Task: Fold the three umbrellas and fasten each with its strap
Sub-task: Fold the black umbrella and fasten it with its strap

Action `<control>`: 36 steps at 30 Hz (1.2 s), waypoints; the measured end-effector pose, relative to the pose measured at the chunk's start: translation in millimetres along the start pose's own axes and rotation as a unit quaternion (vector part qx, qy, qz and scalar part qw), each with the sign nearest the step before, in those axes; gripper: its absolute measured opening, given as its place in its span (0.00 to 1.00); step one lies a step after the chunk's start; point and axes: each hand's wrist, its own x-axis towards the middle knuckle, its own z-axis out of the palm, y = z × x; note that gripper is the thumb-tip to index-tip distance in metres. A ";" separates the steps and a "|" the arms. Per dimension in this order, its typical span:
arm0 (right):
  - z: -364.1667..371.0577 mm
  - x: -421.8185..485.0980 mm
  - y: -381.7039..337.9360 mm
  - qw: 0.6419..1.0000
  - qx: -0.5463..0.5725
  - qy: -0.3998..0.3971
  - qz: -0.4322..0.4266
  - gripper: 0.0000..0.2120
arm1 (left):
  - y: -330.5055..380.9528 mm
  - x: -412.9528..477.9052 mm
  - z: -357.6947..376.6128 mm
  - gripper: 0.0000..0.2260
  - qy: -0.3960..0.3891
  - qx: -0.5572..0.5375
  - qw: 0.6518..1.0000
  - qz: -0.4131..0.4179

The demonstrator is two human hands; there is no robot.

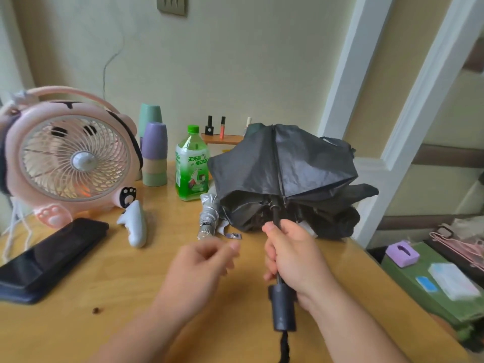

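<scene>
A black umbrella (282, 166) stands half collapsed above the wooden table (131, 297), its canopy drooping around the shaft. My right hand (293, 255) grips the shaft just above the dark handle (284, 307), thumb up near the runner. My left hand (207, 260) hovers beside it, blurred, fingers loosely curled and holding nothing. A silver folded umbrella (208, 218) lies on the table behind my left hand, its strap with a snap (234, 235) loose beside it. More dark umbrella fabric (340, 218) is heaped behind the black canopy; how many umbrellas are there I cannot tell.
A pink fan (70, 158) stands at the left, with a black phone case (52, 258) and a white object (135, 226) in front. Stacked cups (154, 155) and a green bottle (192, 166) sit at the back. A green box (432, 284) lies off the table's right edge.
</scene>
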 end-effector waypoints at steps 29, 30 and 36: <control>-60.2 -110.4 -22.4 0.972 -0.232 -0.027 -0.011 0.20 | 1.2 40.0 18.6 0.37 -0.072 -0.464 0.828 -0.307; -62.2 -110.1 -22.3 0.971 -0.240 -0.007 -0.018 0.20 | -2.7 41.2 13.7 0.38 -0.045 -0.463 0.823 -0.326; -77.8 -96.6 -31.7 0.972 -0.230 -0.032 -0.018 0.12 | 0.7 16.3 -6.4 0.21 0.018 -0.404 0.844 -0.354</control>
